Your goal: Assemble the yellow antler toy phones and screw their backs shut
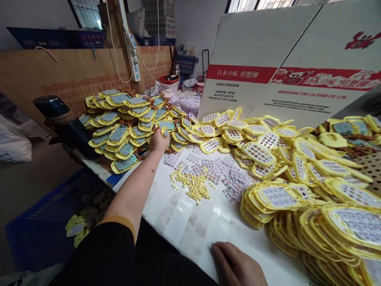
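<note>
My left hand (160,142) reaches out to the pile at the far left of the table. Its fingers are closed at a yellow plastic shell with a green circuit board (167,125), partly hidden by the hand. Around it lie many similar yellow shells with grey or green boards (119,133) and brown wires. My right hand (239,264) rests at the table's near edge, fingers curled together, with nothing visible in them. Between the hands are small yellow plastic pieces (198,186) and whitish keypad pieces (238,178) on the white tabletop (190,226).
Yellow shells with white keypads (262,147) spread across the right, with stacked ones (276,198) nearer. Behind them stands a white carton (250,51). A dark thermos (64,123) stands at the left edge. Below is a blue crate (35,222) holding more parts.
</note>
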Tool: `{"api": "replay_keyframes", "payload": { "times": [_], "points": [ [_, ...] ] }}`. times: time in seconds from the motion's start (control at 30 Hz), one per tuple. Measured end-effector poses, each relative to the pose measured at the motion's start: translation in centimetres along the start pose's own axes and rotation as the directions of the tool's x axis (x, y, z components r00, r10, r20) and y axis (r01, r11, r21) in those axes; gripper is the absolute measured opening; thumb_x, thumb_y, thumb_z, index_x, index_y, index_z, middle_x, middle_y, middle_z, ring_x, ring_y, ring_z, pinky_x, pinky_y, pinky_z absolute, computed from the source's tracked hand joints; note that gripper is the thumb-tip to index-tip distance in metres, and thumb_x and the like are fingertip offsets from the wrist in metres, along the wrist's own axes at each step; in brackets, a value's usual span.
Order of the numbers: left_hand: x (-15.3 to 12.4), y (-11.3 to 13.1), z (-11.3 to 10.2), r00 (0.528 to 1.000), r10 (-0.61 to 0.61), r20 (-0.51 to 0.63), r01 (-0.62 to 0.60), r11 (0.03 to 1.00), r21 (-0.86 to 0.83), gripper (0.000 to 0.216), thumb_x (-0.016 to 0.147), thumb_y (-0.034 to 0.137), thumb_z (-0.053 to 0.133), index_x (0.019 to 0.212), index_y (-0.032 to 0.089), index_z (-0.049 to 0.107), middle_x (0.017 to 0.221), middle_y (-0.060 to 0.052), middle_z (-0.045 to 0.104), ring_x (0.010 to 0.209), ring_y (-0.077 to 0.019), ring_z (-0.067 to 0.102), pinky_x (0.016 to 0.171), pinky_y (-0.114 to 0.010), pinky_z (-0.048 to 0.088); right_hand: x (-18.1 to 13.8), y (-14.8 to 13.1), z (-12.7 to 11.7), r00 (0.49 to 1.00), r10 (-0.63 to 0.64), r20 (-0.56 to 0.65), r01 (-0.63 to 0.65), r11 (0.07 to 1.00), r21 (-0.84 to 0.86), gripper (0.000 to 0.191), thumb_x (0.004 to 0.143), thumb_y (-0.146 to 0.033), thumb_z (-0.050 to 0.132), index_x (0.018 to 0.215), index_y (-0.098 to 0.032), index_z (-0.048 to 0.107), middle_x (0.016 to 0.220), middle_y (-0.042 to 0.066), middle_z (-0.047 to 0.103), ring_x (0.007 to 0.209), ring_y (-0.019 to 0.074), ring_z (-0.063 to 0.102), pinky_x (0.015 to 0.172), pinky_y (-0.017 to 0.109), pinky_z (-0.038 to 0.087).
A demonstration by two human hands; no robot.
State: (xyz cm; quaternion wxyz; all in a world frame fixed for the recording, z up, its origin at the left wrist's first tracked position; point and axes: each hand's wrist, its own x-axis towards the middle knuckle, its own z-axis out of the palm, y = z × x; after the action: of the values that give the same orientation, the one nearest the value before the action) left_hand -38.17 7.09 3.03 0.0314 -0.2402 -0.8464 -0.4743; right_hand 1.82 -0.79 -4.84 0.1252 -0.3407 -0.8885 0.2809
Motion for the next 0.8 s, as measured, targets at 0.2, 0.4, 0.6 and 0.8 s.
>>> {"api": "replay_keyframes", "payload": {
  "times": [0.2,0.4,0.6,0.8],
  "points": [
    [-1.6,0.1,-4.7,0.981,-0.002,-0.194,-0.064,0.94,-0.334,0.043,0.075,0.024,0.067,0.116,0.017,0.057,0.11,-0.01,0.069,0.099,-0.0215,0.066,0.09,-0.033,0.051,1.0,-0.2,-1.3,0.986,0.029,0.163,-0.038,0.998,0.05,0.04,0.096,-0.049,0.037,0.09,-0.026,0.07,0.085,0.004,0.077,0.076,0.021,0.073,0.067,0.029,0.053],
    [-11.3,2.7,-5.2,0.911,-0.127,0.392,0.407,0.419,-0.812,0.046,0.063,0.019,0.073,0.107,0.024,0.061,0.094,-0.001,0.071,0.078,-0.0166,0.068,0.069,-0.029,0.057,3.5,-2.4,-2.9,0.962,-0.001,0.273,-0.13,0.877,0.462,0.036,0.093,-0.048,0.046,0.09,-0.02,0.069,0.084,0.006,0.073,0.077,0.0188,0.066,0.072,0.031,0.052],
    [-23.4,4.2,-3.5,0.587,0.031,0.809,0.739,0.388,-0.551,0.047,0.066,0.017,0.078,0.11,0.019,0.063,0.102,-0.007,0.072,0.089,-0.0206,0.069,0.073,-0.029,0.058,3.9,-1.4,-2.7,0.935,0.355,-0.019,-0.093,0.296,0.951,0.063,0.07,-0.059,0.073,0.115,-0.023,0.05,0.091,0.002,0.064,0.067,0.0127,0.063,0.053,0.024,0.052],
    [-24.8,3.2,-5.1,-0.103,0.428,0.898,0.897,0.43,-0.102,0.062,0.073,0.046,0.075,0.128,0.021,0.06,0.117,-0.014,0.069,0.097,-0.0314,0.069,0.075,-0.043,0.06,0.1,-0.4,-6.0,0.984,0.166,0.058,-0.105,0.286,0.952,0.041,0.074,-0.053,0.074,0.09,-0.019,0.056,0.072,-0.004,0.059,0.056,0.0086,0.056,0.052,0.022,0.047]
  ]
}}
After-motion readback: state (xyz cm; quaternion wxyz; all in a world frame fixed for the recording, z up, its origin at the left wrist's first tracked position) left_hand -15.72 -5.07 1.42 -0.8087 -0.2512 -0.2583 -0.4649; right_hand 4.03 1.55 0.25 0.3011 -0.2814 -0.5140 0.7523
